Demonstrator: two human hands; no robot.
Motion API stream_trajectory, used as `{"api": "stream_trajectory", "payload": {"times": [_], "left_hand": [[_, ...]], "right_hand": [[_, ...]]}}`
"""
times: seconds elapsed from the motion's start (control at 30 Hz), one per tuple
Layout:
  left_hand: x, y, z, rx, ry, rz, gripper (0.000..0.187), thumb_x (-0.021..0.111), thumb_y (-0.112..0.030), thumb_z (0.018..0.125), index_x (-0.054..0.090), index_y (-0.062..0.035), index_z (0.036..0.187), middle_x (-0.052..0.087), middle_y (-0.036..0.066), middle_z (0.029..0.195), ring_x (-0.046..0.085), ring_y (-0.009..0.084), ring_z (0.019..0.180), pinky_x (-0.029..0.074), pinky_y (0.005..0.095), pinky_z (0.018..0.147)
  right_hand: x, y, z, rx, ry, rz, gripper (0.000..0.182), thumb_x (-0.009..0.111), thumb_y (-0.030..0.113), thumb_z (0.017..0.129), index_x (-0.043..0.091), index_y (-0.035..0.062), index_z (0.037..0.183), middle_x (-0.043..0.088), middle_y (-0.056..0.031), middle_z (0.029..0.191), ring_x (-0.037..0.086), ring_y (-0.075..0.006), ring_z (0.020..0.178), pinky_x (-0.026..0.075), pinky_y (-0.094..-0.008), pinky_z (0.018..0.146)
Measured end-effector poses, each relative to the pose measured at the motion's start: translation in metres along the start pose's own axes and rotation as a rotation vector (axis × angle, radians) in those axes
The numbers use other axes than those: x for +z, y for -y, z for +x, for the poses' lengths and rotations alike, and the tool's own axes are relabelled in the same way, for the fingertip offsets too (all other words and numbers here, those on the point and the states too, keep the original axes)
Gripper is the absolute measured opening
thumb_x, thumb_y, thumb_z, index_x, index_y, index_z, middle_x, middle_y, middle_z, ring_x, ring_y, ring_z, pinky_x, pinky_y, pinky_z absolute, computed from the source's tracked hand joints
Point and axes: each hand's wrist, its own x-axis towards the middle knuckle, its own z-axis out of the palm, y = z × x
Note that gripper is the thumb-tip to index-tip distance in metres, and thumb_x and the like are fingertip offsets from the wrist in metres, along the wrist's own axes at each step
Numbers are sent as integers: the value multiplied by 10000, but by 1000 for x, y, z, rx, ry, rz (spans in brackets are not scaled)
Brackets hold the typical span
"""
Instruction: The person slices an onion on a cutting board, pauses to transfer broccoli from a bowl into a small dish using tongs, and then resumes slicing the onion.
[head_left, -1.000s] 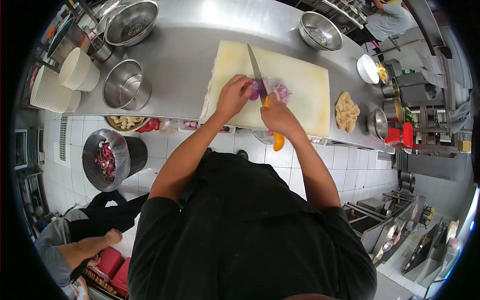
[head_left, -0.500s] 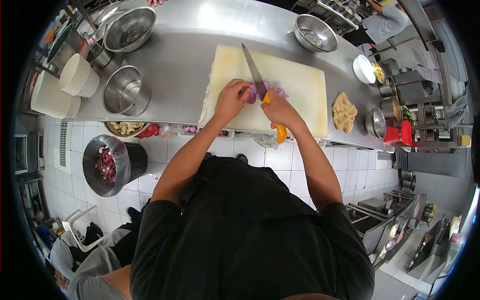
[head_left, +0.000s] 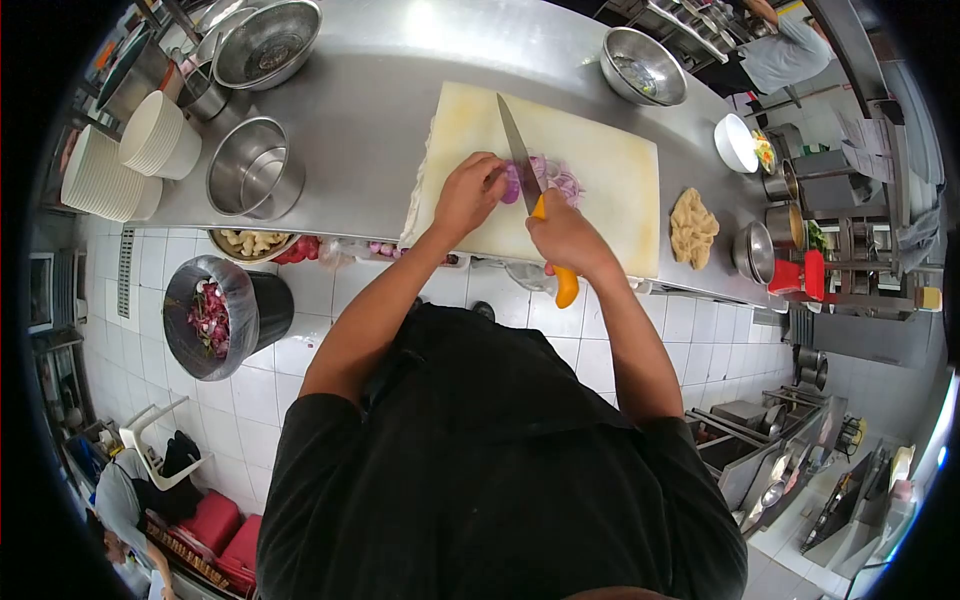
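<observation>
My right hand (head_left: 572, 240) is wrapped round the orange handle of a kitchen knife (head_left: 521, 147), its blade pointing to the far side of a white cutting board (head_left: 610, 165). Against the blade's left side is a piece of red onion (head_left: 511, 186). The curled fingertips of my left hand (head_left: 468, 198) press on that piece from the left. Thin purple onion slices (head_left: 566, 184) lie loose on the board, just right of the blade.
Steel bowls (head_left: 643, 66) stand on the metal counter (head_left: 365, 110), with a deep steel pot (head_left: 250, 170) at left. A crumpled tan cloth (head_left: 692, 229) lies right of the board. Below the counter, a lined bin (head_left: 248, 320) holds onion scraps. A person (head_left: 790, 55) stands far right.
The knife has shifted slightly right and nearer to me, and the slices right of the blade are more spread out. At lower left, a person in grey has moved away, uncovering red boxes.
</observation>
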Motion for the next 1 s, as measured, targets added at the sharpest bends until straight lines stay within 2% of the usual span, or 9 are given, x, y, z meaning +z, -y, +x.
{"api": "stream_trajectory", "payload": {"times": [0.13, 0.23, 0.33, 0.43, 0.57, 0.67, 0.77, 0.97, 1.0], "left_hand": [[2, 5, 1, -6, -3, 3, 208, 659, -87, 903, 663, 18, 1083, 655, 127, 1091, 692, 252, 882, 584, 325, 789], [0, 2, 1, -33, 4, 5, 225, 658, -103, 898, 664, 16, 1089, 656, 128, 1093, 692, 255, 882, 581, 338, 797], [3, 3, -1, -18, -32, -6, 238, 650, -150, 877, 677, 3, 1056, 657, 113, 1054, 657, 274, 840, 532, 351, 788], [1, 2, -1, -33, -3, 1, 236, 655, -134, 874, 672, 11, 1059, 655, 123, 1040, 658, 284, 844, 533, 355, 782], [2, 8, -2, 36, -28, -33, 228, 669, -98, 873, 663, 20, 1068, 655, 132, 1041, 669, 279, 844, 547, 350, 769], [1, 5, 0, 47, -27, 16, 209, 681, -77, 884, 660, 21, 1068, 662, 131, 1063, 691, 255, 843, 573, 329, 759], [5, 9, -1, 54, -42, 24, 209, 679, -86, 889, 660, 26, 1064, 663, 134, 1067, 693, 257, 845, 572, 330, 766], [3, 1, -1, -23, -14, -20, 232, 647, -145, 887, 673, 10, 1058, 658, 130, 1061, 663, 299, 895, 535, 361, 816], [4, 4, 0, -16, -19, -30, 234, 645, -150, 888, 675, 8, 1057, 659, 128, 1063, 663, 298, 896, 535, 362, 819]], "right_hand": [[60, -63, 58, -190, -252, -95, 279, 516, 162, 945, 394, -43, 1088, 646, -266, 790, 653, -324, 520, 535, -433, 477], [70, -72, 76, -391, -450, -299, 282, 525, 158, 946, 391, -39, 1097, 652, -271, 773, 660, -334, 527, 535, -426, 457], [33, -41, 60, -132, -141, 17, 310, 528, 170, 943, 399, -43, 1128, 652, -265, 822, 659, -323, 528, 542, -412, 464], [6, -18, 46, -122, -80, -3, 307, 513, 132, 921, 413, -77, 1123, 649, -280, 892, 665, -323, 537, 551, -425, 514], [-13, 14, 9, 10, 20, -27, 333, 503, 150, 922, 422, -72, 1156, 620, -230, 893, 641, -289, 519, 536, -389, 462], [-12, 19, -2, 50, 26, -37, 315, 492, 140, 913, 426, -76, 1133, 616, -231, 907, 640, -293, 521, 535, -388, 466], [-7, 18, -5, 29, 9, -19, 356, 467, 91, 873, 440, -123, 1155, 644, -279, 881, 651, -315, 518, 538, -422, 483], [19, -7, 11, -56, -45, 31, 311, 494, 84, 894, 406, -94, 1132, 648, -288, 824, 658, -326, 533, 544, -433, 495], [36, -30, 32, -159, -176, -84, 308, 499, 92, 900, 401, -87, 1130, 649, -287, 815, 657, -328, 529, 544, -434, 498]]}}
